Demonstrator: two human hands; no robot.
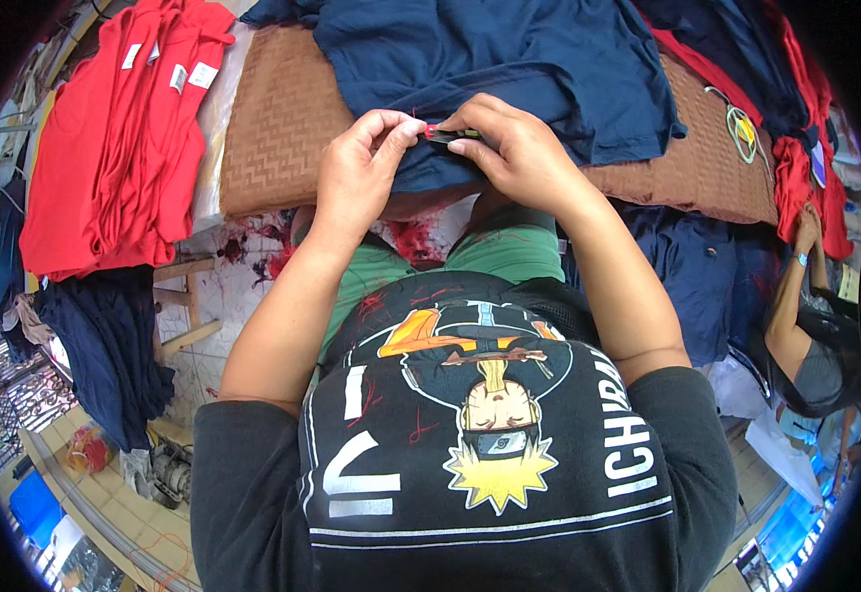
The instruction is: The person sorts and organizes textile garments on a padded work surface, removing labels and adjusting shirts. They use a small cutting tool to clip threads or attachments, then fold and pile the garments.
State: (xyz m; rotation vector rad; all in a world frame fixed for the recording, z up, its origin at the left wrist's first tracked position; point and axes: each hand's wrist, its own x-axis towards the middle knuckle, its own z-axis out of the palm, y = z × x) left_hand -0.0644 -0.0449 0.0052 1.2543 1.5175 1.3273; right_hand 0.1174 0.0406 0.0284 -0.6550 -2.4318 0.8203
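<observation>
My left hand [363, 166] is closed in a pinch, thumb against forefinger, at a small tuft of red thread [428, 130]. My right hand [511, 150] grips a pair of small dark thread snips [444, 136], whose tip points left and meets the red tuft. Both hands are close together over the near edge of a navy blue garment [509, 69]. That garment is spread over a brown, zigzag-patterned padded surface [277, 123] in front of me. The snips' handle is mostly hidden by my right fingers.
Red garments with white tags [119, 148] are piled at the left, above a hanging navy cloth [110, 345]. A looped pale cord [743, 133] lies at the right. Another person's arm [790, 306] reaches to red cloth at far right. Red thread scraps [415, 240] litter the floor.
</observation>
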